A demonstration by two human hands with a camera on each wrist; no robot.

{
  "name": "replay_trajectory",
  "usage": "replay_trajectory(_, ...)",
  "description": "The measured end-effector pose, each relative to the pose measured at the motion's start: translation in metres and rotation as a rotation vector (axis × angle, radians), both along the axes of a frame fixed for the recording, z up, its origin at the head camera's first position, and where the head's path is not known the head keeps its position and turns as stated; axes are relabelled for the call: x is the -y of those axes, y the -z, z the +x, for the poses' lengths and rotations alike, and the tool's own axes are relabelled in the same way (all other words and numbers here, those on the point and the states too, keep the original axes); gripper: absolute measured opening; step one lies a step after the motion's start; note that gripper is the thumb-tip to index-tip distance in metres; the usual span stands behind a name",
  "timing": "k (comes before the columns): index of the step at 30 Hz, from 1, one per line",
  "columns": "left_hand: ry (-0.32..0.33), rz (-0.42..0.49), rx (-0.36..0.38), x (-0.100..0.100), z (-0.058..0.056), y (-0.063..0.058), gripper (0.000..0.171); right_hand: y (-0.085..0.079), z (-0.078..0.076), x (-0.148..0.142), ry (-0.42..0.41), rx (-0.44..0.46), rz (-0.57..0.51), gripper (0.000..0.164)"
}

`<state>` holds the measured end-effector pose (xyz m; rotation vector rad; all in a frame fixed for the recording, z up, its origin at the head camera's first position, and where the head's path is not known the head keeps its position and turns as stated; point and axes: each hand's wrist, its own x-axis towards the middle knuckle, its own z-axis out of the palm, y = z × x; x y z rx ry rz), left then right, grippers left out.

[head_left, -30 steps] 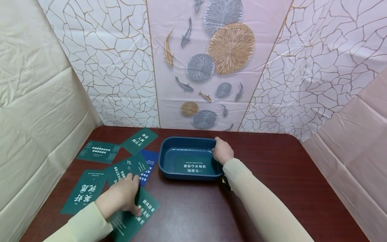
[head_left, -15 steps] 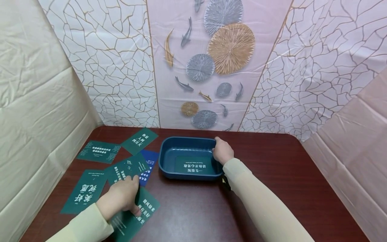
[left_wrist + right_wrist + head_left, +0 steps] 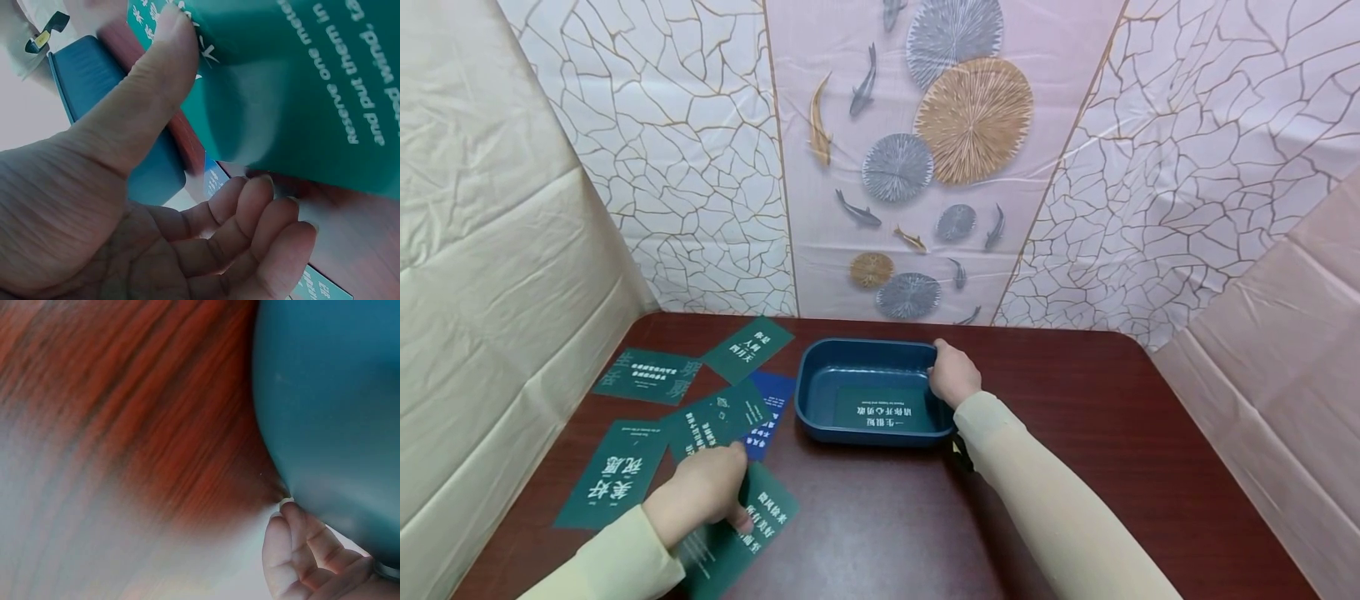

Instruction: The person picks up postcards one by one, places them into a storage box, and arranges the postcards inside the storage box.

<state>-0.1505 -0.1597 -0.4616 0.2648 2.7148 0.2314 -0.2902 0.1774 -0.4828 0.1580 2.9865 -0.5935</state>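
Note:
My left hand [image 3: 703, 487] is at the near-left, on a dark green card [image 3: 767, 504] with white lettering. In the left wrist view its thumb lies flat on the card's printed face, while the fingers [image 3: 250, 206] curl in at the card's edge. A soft bend shows in the card there. My right hand [image 3: 955, 375] grips the right end of a dark blue rectangular tray [image 3: 842, 353]. From the right wrist, curled fingers [image 3: 306, 556] show against the tray's outer wall. Inside the tray lies one green card [image 3: 880, 408].
Left of the tray lie several more cards: a green card [image 3: 748, 350] at the back, one [image 3: 647, 377] at the far left, one [image 3: 613, 475] nearer, and another [image 3: 741, 406] overlapping a blue card [image 3: 775, 392]. A patterned cloth [image 3: 700, 167] hangs behind the brown table [image 3: 1075, 400].
The fingers of my left hand have curled in further at the card's edge, and the card has shifted slightly. The right hand and the tray hold still.

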Motion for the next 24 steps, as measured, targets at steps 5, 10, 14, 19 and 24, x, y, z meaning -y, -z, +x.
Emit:
replay_trajectory(5, 0.002, -0.01, 0.006, -0.0006, 0.0004, 0.0015, 0.092, 0.0007, 0.0003, -0.0011, -0.006, 0.001, 0.004, 0.056)
replay_trajectory(10, 0.0, -0.002, 0.007, -0.0002, 0.0007, 0.0023, 0.089, 0.0016, -0.0005, -0.0012, -0.008, -0.005, 0.004, 0.055)
replay_trajectory(14, 0.001, 0.011, 0.0, 0.001, 0.001, 0.0021, 0.094, 0.0012, 0.0004, -0.0007, -0.009, -0.011, 0.001, 0.056)
replay_trajectory(19, 0.002, 0.019, 0.005, 0.0024, 0.0005, 0.0028, 0.094, 0.0017, -0.0005, -0.0006, -0.005, -0.011, 0.009, 0.056)
replay_trajectory(24, 0.0, 0.004, 0.035, 0.0022, -0.0009, 0.0027, 0.096, 0.0017, -0.0006, 0.0002, -0.003, -0.007, 0.014, 0.056)
